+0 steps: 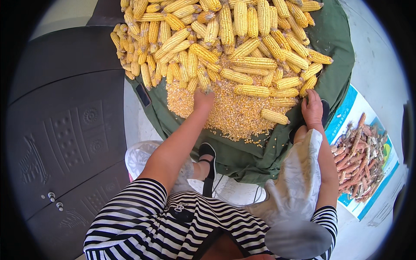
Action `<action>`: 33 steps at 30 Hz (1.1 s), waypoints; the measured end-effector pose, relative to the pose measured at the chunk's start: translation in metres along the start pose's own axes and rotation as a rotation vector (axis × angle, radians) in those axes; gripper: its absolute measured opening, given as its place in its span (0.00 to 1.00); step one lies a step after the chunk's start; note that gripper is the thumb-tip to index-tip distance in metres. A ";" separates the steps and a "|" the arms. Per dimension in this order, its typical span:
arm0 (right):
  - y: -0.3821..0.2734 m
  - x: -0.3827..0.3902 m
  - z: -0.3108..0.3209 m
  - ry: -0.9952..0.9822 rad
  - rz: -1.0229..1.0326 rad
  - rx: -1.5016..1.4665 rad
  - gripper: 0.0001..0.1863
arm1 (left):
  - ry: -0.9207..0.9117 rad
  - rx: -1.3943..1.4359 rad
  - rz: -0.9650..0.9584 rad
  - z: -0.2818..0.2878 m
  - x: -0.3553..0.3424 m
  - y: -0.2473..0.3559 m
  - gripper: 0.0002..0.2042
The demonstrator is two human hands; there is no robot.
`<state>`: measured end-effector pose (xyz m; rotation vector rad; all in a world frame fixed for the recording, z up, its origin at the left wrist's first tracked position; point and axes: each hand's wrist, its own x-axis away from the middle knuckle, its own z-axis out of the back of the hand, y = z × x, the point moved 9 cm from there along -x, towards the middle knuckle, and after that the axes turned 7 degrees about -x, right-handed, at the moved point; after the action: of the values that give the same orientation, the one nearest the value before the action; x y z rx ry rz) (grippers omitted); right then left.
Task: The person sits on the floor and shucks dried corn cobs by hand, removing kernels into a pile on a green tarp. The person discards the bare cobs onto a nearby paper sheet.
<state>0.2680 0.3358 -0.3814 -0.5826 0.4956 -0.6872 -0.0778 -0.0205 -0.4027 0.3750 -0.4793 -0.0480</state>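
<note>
A large heap of yellow ears of corn (242,52) lies on a dark green cloth (333,73) in front of me. Loose kernels (229,115) spread along its near side. My left hand (203,100) is closed at the near end of an ear of corn (203,78) that points away from me; some fingers are hidden. On the right, my right hand (312,109) has its fingers stretched and slightly apart beside an ear at the heap's edge (308,86). Whether they touch it is hard to tell. A single ear (274,116) rests on the kernels between my hands.
Stripped reddish cobs (357,158) are piled on a blue and white sheet (346,108) at the right. A dark embossed metal door (65,125) stands on the left. A flat dark object (143,95) lies at the cloth's left edge. My black shoe (209,162) is by the cloth.
</note>
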 end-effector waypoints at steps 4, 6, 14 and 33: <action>0.006 -0.002 0.003 -0.003 -0.036 -0.012 0.18 | 0.074 -0.020 0.075 -0.001 -0.038 0.008 0.32; 0.005 -0.002 0.000 -0.022 -0.033 -0.027 0.18 | 0.047 -0.071 0.097 -0.003 -0.046 0.007 0.31; 0.009 -0.002 0.002 -0.027 -0.077 -0.053 0.19 | -0.327 0.361 0.359 0.006 -0.013 0.012 0.17; -0.414 -0.067 0.169 -0.305 0.199 -0.643 0.43 | -0.730 1.470 0.014 0.192 0.222 0.207 0.20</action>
<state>0.1416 0.1783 0.0229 -1.2031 0.4771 -0.2277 0.0225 0.0776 -0.0720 1.8317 -1.2047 0.2086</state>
